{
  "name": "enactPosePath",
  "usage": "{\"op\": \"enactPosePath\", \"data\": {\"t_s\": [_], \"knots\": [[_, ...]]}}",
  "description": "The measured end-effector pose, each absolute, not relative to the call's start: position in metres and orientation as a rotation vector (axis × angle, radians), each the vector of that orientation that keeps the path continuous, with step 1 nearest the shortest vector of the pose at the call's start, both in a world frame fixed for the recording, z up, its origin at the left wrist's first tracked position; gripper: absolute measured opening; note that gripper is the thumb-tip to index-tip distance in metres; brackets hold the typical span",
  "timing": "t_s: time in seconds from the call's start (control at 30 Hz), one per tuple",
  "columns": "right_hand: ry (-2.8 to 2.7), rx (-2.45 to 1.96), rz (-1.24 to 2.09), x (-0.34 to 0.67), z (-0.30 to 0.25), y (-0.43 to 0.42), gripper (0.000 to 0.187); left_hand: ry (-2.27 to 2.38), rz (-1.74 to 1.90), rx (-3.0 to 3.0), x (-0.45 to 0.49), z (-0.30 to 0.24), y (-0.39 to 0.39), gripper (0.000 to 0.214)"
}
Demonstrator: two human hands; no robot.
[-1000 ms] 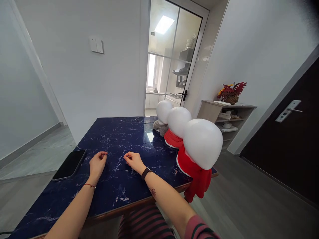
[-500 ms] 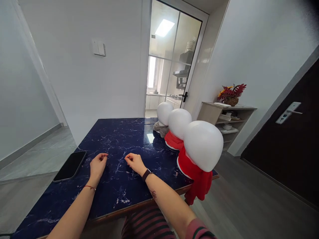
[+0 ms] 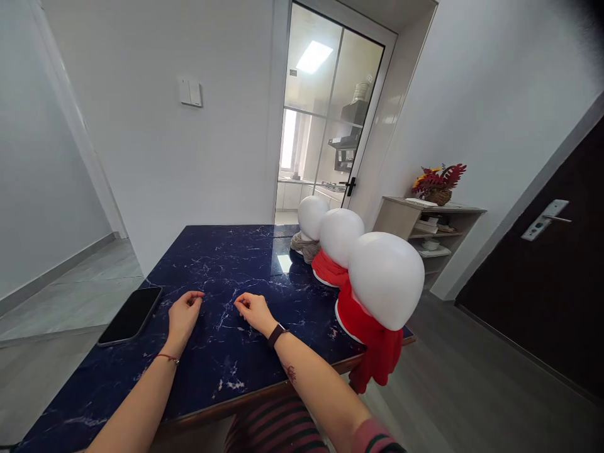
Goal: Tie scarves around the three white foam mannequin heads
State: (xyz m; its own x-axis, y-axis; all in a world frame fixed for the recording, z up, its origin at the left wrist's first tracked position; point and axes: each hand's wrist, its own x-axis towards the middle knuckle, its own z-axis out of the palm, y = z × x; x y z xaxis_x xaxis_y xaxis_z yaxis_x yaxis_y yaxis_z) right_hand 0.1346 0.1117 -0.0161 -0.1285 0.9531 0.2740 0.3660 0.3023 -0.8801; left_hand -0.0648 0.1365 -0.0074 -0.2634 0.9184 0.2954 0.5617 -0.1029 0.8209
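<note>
My left hand (image 3: 184,316) rests on the dark blue marbled table (image 3: 221,251), fingers curled together and nothing seen in them. A short gap away, my right hand (image 3: 257,313) lies on the same surface, its fingers also closed and no object showing. Right of it stand three smooth white mannequin heads: a near one (image 3: 385,277), a middle one (image 3: 341,234) and a far one (image 3: 313,215). Red cloth (image 3: 353,314) wraps the near head's neck and hangs over the table edge. More red cloth (image 3: 326,269) circles the middle one, grey cloth (image 3: 306,248) the far one.
A black phone (image 3: 129,318) lies on the table left of my left hand. Beyond the table are a glass door (image 3: 325,113) and a wall switch (image 3: 190,93). A shelf unit (image 3: 396,217) with a flower basket (image 3: 438,194) stands at right, near a dark door (image 3: 557,270).
The view has shifted very slightly. Both hands keep their places and closed shape, and the heads, cloths and phone have not moved.
</note>
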Motion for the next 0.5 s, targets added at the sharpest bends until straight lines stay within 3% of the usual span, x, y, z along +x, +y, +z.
{"op": "enactPosePath", "data": {"t_s": [0.5], "knots": [[-1.760,-1.197,0.751,0.1347,-0.0189,0.1113,0.012,1.856,1.292,1.596,-0.0651,-0.0065,0.1352,0.030]]}}
